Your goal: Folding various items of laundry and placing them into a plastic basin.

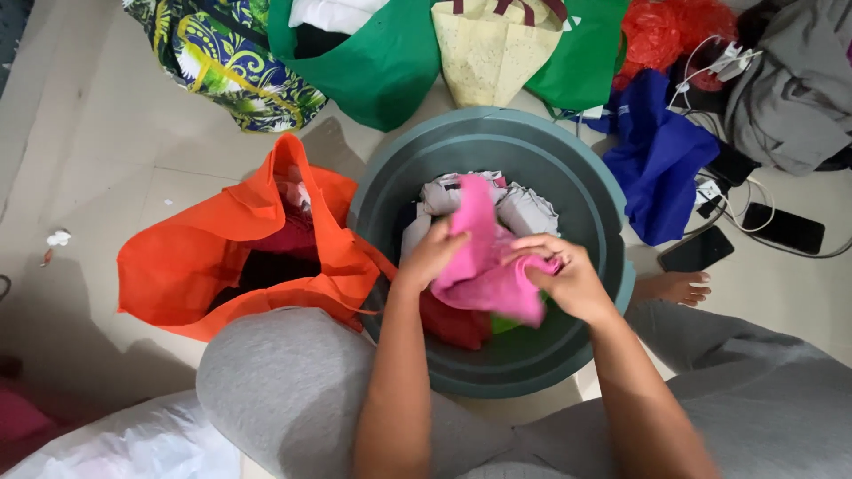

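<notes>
A pink cloth (pixel 479 266) hangs over a grey-green plastic tub (pixel 568 168) on the floor. My left hand (pixel 432 255) grips the cloth's left edge, and my right hand (pixel 568 275) pinches its right side. Inside the tub lie several folded clothes: white and grey pieces (pixel 524 211) at the back, a red one (pixel 453 324) in front, and a bit of green (pixel 504 325) under the pink cloth. My grey-trousered knees flank the tub.
An open orange fabric bag (pixel 204 257) with dark clothes stands left of the tub. Green bags (pixel 382 71), a patterned bag (pixel 231 62), a beige bag (pixel 488 53), blue cloth (pixel 661 155), two phones (pixel 697 251) with cables and my bare foot (pixel 679 286) surround it.
</notes>
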